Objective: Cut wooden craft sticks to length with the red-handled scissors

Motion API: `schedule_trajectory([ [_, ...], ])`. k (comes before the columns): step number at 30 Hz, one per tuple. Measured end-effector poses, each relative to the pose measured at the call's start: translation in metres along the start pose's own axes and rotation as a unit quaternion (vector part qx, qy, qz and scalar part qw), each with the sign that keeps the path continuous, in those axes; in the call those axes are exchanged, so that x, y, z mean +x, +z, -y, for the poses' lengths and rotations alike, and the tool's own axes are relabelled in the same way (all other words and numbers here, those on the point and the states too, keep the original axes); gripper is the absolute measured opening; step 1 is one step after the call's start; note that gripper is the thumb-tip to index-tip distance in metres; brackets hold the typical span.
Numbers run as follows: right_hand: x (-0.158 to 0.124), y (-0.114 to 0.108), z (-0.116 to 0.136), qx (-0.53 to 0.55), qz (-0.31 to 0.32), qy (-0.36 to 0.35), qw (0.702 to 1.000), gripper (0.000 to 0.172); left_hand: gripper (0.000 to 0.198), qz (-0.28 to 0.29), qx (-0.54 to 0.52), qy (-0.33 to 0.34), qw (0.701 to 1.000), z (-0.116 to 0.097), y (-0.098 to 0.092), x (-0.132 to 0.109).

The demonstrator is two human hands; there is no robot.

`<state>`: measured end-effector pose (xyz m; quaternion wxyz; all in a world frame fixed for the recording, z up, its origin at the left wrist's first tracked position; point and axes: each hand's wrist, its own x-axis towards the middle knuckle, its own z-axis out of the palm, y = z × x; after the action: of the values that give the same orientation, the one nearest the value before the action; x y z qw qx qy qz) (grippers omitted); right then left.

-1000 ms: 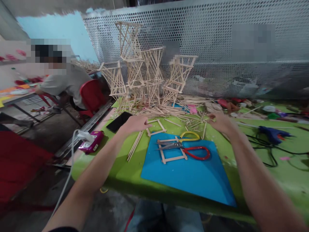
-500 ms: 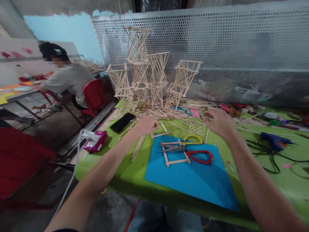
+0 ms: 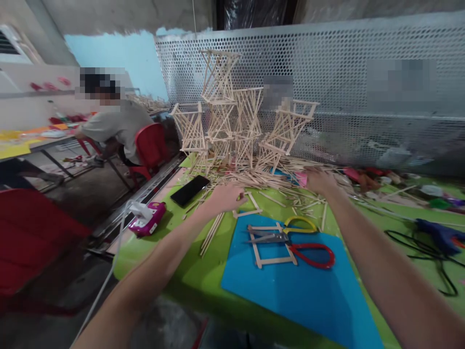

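Note:
My left hand (image 3: 225,198) is curled closed over the left part of a small frame of wooden sticks (image 3: 250,212). What its fingers hold, if anything, does not show. My right hand (image 3: 320,181) reaches to the far right end of the heap of thin sticks (image 3: 257,178), beside a pink piece of paper (image 3: 301,179); its fingers are blurred and partly hidden. Closer to me, scissors (image 3: 312,252) with one yellow and one red handle lie slightly spread across a square stick frame (image 3: 276,261). Both rest on a blue sheet (image 3: 290,295).
Stick towers (image 3: 220,116) stand behind the heap, before a perforated metal panel (image 3: 345,72). A black phone (image 3: 190,190) and a purple power strip (image 3: 148,220) lie left; a blue glue gun (image 3: 434,235) with black cable lies right. A person (image 3: 116,126) sits at another table.
My right hand has moved forward, away from me, to the far edge of the stick heap. My left hand stays by the small frame. The view has shifted slightly.

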<state>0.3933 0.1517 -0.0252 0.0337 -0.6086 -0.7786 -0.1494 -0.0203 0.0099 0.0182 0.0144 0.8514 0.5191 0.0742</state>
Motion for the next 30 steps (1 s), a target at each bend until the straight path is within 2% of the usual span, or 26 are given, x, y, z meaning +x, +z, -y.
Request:
schedule_trajectory([
  [3,0.011,0.017,0.009,-0.013,-0.006,-0.029,0.999,0.055,0.041,-0.003,0.002,0.007,1.0,0.001,0.0,0.0],
  [8,0.033,0.04,0.021,-0.018,0.002,-0.049,0.999,0.07,0.044,0.001,-0.006,0.023,1.0,0.001,0.0,-0.001],
  [12,0.048,0.045,0.018,-0.014,0.013,-0.042,0.999,0.078,0.04,-0.004,-0.002,0.024,1.0,0.0,-0.001,-0.002],
  [15,0.046,0.043,0.015,-0.007,-0.002,-0.045,0.999,0.075,0.038,-0.006,0.0,0.021,1.0,-0.001,0.0,-0.002],
  [22,0.014,0.015,0.006,0.043,-0.094,-0.051,0.993,0.054,0.039,-0.01,0.004,0.019,1.0,-0.002,-0.002,-0.002],
  [26,-0.008,-0.015,-0.001,0.09,-0.161,-0.051,0.981,0.047,0.039,-0.026,0.004,0.023,0.999,-0.003,-0.004,-0.002],
  [30,-0.048,-0.053,0.004,0.132,-0.229,-0.053,0.963,0.044,0.035,-0.067,-0.009,0.033,0.997,-0.007,-0.005,-0.002],
])
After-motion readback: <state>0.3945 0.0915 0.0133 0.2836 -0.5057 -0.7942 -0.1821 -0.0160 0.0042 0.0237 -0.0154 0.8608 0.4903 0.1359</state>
